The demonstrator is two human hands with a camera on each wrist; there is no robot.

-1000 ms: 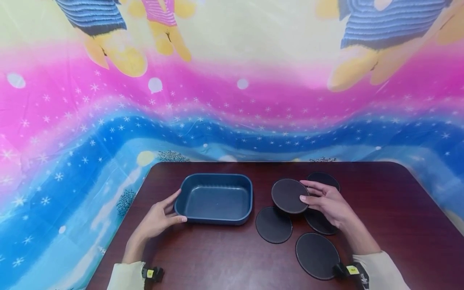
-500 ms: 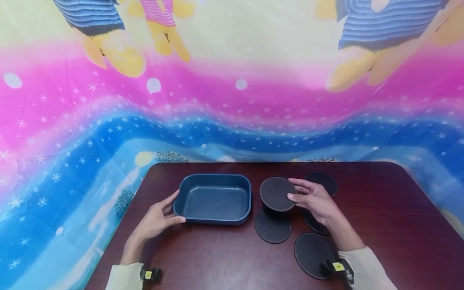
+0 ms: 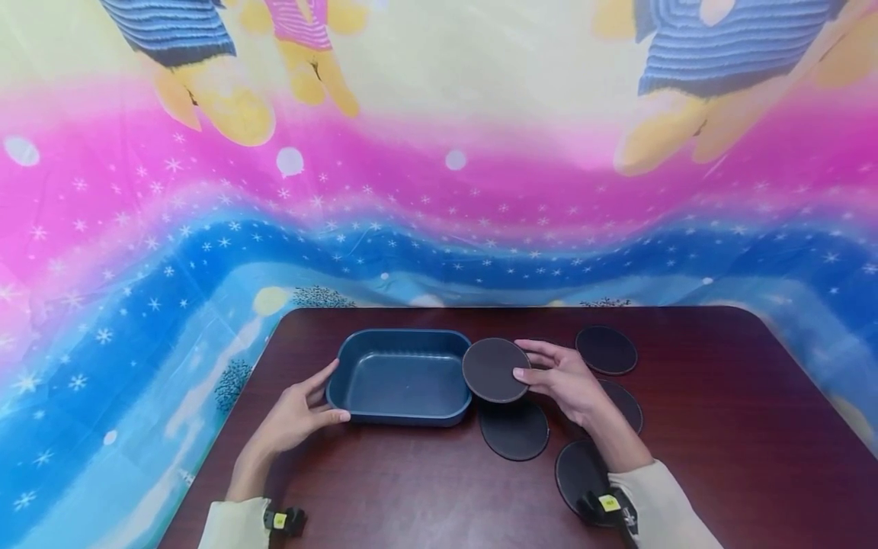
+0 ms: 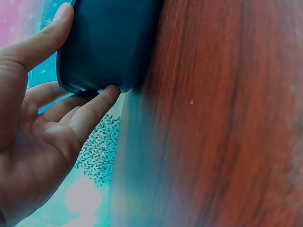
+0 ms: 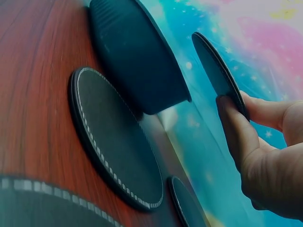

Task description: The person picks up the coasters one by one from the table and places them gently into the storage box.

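On the left, the left hand (image 3: 291, 415) is spread wide, its thumb at the near left corner of the blue box (image 3: 405, 418) and its fingers touching the left end. The box sits toward the far edge of the desk (image 3: 411, 488), left of the middle. It looks best to keep this hand steady, so the box does not slide.

To the right, the right hand (image 3: 572, 389) pinches a round black mat (image 3: 494, 371) by its right edge, thumb on top. The mat is in the air, just beside the box's right end and not touching it. A soft but sure pinch should do. Keep the mat flat, and higher than the rim, so it does not bump.

Now count: one box, and one mat in the air. Four mats show on the desk: a first mat (image 3: 514, 436) near the box's right end, a second mat (image 3: 576, 473) closest to the person, a third mat (image 3: 607, 351) by the far edge, and a fourth mat (image 3: 626, 404) partly behind the right wrist. The right wrist view shows part of a back mat (image 5: 187, 203); I cannot tell if it makes five.
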